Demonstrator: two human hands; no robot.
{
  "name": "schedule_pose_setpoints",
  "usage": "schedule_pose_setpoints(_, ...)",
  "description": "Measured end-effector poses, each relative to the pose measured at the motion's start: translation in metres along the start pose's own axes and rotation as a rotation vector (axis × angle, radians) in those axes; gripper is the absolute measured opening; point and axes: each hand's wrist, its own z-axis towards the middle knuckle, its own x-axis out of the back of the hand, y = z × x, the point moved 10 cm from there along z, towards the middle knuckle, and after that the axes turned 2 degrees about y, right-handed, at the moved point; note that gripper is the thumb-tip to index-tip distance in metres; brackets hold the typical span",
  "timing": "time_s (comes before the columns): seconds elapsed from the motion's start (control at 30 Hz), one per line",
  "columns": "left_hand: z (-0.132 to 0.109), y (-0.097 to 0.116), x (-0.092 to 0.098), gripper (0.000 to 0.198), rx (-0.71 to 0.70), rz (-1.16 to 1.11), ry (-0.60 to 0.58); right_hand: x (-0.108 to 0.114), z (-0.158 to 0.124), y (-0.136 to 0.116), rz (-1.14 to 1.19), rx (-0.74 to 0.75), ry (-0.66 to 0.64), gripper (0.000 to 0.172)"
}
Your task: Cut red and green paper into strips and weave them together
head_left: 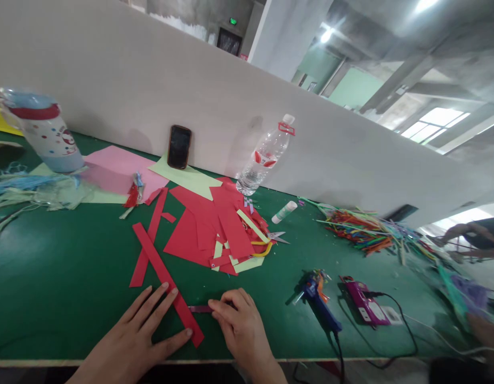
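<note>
My left hand (pixel 140 330) lies flat with its fingers spread, pressing a long red paper strip (pixel 159 266) against the green table. My right hand (pixel 239 322) is closed in a pinch on a slim purplish stick-like thing (pixel 199 309). Its tip touches or lies just beside the strip's right edge; whether it is a blade I cannot tell. Another red paper strip (pixel 139 271) crosses beneath the first one. Beyond the hands is a pile of red paper (pixel 191 234) with pale green scraps, and yellow-handled scissors (pixel 279 238) lie partly under it.
A glue stick (pixel 284 212), a blue glue gun (pixel 321 304) and a purple power bank (pixel 364 303) with cables are to the right. A water bottle (pixel 262 157), a phone (pixel 179 146) and a tumbler (pixel 49 130) stand along the partition. Another person's arm (pixel 486 330) shows at far right.
</note>
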Motion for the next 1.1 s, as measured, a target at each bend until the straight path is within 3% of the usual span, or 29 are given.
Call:
schedule_pose_setpoints(0.33,-0.002,-0.001,-0.003,0.109,-0.016,0.013,0.025,-0.002,0.001,0.001,0.003,-0.004,-0.005,0.026)
schedule_pose_setpoints(0.57,-0.003,-0.002,-0.006,0.112,-0.057,0.059,0.106,0.0,0.003,0.005,0.003,-0.01,0.021,0.027)
schedule_pose_setpoints(0.8,-0.004,0.001,-0.004,0.119,-0.036,0.074,0.053,0.002,-0.003,0.002,0.005,-0.011,-0.015,0.027)
schedule_pose_setpoints(0.9,-0.004,-0.004,-0.008,0.11,-0.03,0.076,0.111,0.001,-0.006,0.002,0.007,-0.021,-0.019,0.028)
schedule_pose_setpoints(1.1,-0.007,-0.011,-0.014,0.113,-0.051,0.11,0.215,-0.002,-0.008,0.003,-0.003,-0.019,-0.008,0.028)
